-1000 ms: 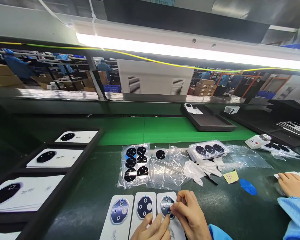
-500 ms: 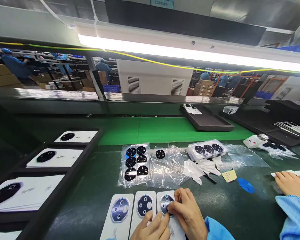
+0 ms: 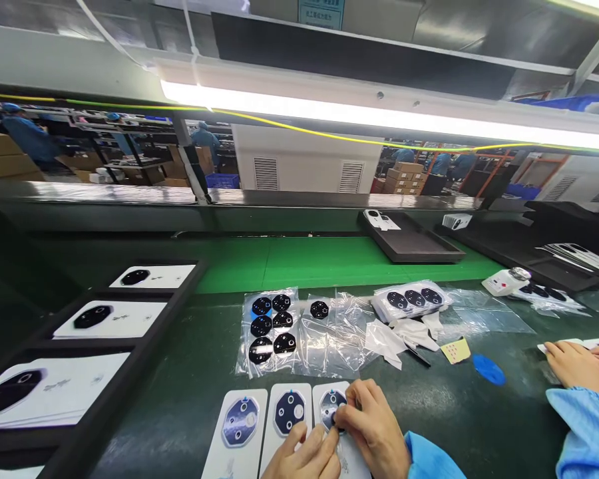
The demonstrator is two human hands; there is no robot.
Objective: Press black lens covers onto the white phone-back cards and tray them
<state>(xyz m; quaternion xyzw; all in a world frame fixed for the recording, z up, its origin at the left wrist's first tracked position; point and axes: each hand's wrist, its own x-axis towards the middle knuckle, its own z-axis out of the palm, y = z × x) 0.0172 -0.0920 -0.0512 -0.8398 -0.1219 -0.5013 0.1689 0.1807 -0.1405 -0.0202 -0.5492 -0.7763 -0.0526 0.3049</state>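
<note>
Three white panels lie side by side at the bottom centre: a left panel [image 3: 217, 459], a middle panel [image 3: 267, 452] and a right panel, each with a dark octagonal plate. My right hand [image 3: 372, 426] pinches at the octagonal plate [image 3: 329, 402] of the right panel; what its fingertips hold is too small to name. My left hand [image 3: 307, 456] rests over the middle and right panels, fingers together, its fingertips near the same plate. Beyond them, black discs [image 3: 261, 325] lie on a clear plastic sheet, and one disc [image 3: 319, 309] lies on another sheet.
A black tray [image 3: 150, 319] with white panels stands at the left. Further right are wrapped discs [image 3: 412, 298], white wipes [image 3: 385, 340], a yellow note [image 3: 456, 350], a blue disc [image 3: 488, 369] and a white bottle [image 3: 504, 282]. A co-worker's hand [image 3: 576, 362] is at the right edge.
The camera view has tilted slightly upward. My hands stay at the right panel in nearly the same pose.
</note>
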